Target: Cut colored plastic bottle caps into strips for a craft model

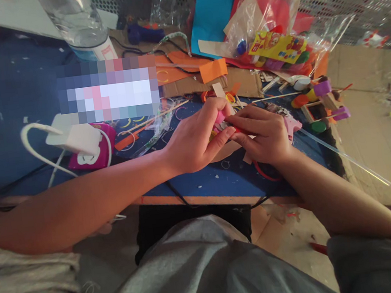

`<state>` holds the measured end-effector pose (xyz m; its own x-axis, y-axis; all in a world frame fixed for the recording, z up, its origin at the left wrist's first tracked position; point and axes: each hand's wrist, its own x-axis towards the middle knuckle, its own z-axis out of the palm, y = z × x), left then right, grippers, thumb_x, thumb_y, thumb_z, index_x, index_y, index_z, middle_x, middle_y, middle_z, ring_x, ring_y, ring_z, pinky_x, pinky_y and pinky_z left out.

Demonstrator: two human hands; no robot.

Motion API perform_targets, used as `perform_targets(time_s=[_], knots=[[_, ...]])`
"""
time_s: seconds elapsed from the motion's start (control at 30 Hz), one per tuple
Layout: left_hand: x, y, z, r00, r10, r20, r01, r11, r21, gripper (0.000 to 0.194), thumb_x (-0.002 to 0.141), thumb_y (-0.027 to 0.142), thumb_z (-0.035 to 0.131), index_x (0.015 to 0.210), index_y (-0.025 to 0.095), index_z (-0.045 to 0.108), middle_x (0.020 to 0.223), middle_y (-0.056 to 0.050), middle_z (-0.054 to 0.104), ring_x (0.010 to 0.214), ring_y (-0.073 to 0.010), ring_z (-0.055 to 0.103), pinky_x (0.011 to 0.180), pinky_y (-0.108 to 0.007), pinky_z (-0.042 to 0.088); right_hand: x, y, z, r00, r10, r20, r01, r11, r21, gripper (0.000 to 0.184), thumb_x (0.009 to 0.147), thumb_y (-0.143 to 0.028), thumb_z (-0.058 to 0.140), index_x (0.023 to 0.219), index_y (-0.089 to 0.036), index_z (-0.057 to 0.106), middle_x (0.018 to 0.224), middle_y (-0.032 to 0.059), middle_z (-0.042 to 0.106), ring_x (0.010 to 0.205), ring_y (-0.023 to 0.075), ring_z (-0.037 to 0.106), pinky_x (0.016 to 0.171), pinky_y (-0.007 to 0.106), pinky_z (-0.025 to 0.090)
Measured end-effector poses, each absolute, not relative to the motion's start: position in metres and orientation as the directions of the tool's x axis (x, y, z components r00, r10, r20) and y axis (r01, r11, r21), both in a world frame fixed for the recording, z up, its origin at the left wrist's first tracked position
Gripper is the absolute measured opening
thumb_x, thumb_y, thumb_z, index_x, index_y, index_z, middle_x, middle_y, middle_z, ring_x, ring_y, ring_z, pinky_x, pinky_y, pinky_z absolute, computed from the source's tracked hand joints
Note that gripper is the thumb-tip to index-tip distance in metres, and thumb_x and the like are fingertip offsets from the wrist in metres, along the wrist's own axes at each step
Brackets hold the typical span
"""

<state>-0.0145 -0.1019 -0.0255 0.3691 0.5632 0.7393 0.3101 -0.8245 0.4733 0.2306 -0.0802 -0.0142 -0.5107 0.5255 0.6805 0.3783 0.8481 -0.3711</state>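
Observation:
Close together over the blue table, my left hand [194, 137] and my right hand [266, 130] meet fingertip to fingertip. A small pink piece with a greyish part [221, 119] is pinched between the thumb and bent forefinger of my left hand. The thumb and fingers of my right hand close on a small red piece [237, 131] touching it; most of it is hidden by the fingers, so its kind is unclear. A pink star-shaped piece [291, 126] lies just beyond my right hand. Under the hands is some tan card [226, 151].
A magenta power socket with a white charger [75, 140] stands at left, near a clear bottle [83, 27]. Blue paper [212, 11], orange paper [213, 70] and a plastic bag with a yellow label [278, 47] lie behind. Cardboard [375, 134] is at right.

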Motion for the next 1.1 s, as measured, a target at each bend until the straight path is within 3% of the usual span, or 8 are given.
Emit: perform_targets(time_s=[0.33, 0.5, 0.67, 0.9, 1.1], knots=[[-0.0112, -0.1018, -0.0248, 0.285, 0.53, 0.799, 0.271, -0.844, 0.463, 0.028, 0.12, 0.048, 0.063, 0.137, 0.027, 0.055, 0.103, -0.003, 0.071, 0.079, -0.0152, 0.068, 0.07, -0.033, 0.06, 0.2293, -0.0815, -0.0064, -0.508, 0.501, 0.7, 0.339, 0.864, -0.372, 0.047, 0.111, -0.061, 0.078, 0.137, -0.025, 0.093, 0.1, 0.0117, 0.087, 0.081, 0.0222, 0.081, 0.072, 0.035, 0.069], [-0.0118, -0.1014, -0.0279, 0.248, 0.564, 0.787, 0.305, -0.817, 0.489, 0.035, 0.118, 0.053, 0.069, 0.138, 0.028, 0.056, 0.107, -0.005, 0.073, 0.079, -0.0152, 0.068, 0.066, -0.033, 0.058, 0.2281, -0.0811, -0.0074, -0.493, 0.489, 0.72, 0.313, 0.872, -0.377, 0.046, 0.111, -0.059, 0.079, 0.139, -0.025, 0.093, 0.099, 0.0112, 0.086, 0.08, 0.0214, 0.08, 0.072, 0.034, 0.068], [-0.0152, -0.1011, -0.0267, 0.281, 0.563, 0.777, 0.31, -0.82, 0.482, 0.036, 0.119, 0.055, 0.066, 0.14, 0.028, 0.055, 0.107, -0.005, 0.073, 0.079, -0.0164, 0.07, 0.068, -0.035, 0.06, 0.2293, -0.0807, -0.0079, -0.497, 0.518, 0.696, 0.36, 0.853, -0.378, 0.051, 0.111, -0.064, 0.077, 0.136, -0.023, 0.094, 0.097, 0.0112, 0.085, 0.079, 0.0209, 0.08, 0.072, 0.034, 0.068], [-0.0141, -0.1002, -0.0265, 0.366, 0.524, 0.769, 0.272, -0.85, 0.45, 0.03, 0.124, 0.047, 0.054, 0.144, 0.026, 0.053, 0.118, -0.007, 0.076, 0.088, -0.0163, 0.077, 0.075, -0.031, 0.063, 0.2269, -0.0812, -0.0073, -0.511, 0.468, 0.721, 0.303, 0.883, -0.359, 0.04, 0.113, -0.054, 0.079, 0.133, -0.023, 0.094, 0.097, 0.01, 0.086, 0.08, 0.0196, 0.081, 0.071, 0.031, 0.066], [-0.013, -0.1044, -0.0241, 0.352, 0.561, 0.75, 0.274, -0.827, 0.49, 0.027, 0.123, 0.045, 0.055, 0.142, 0.026, 0.053, 0.119, -0.008, 0.075, 0.093, -0.017, 0.076, 0.078, -0.032, 0.063, 0.2282, -0.0822, -0.0085, -0.502, 0.519, 0.692, 0.355, 0.853, -0.382, 0.045, 0.112, -0.061, 0.077, 0.13, -0.024, 0.094, 0.098, 0.0105, 0.084, 0.08, 0.0211, 0.08, 0.072, 0.035, 0.067]])
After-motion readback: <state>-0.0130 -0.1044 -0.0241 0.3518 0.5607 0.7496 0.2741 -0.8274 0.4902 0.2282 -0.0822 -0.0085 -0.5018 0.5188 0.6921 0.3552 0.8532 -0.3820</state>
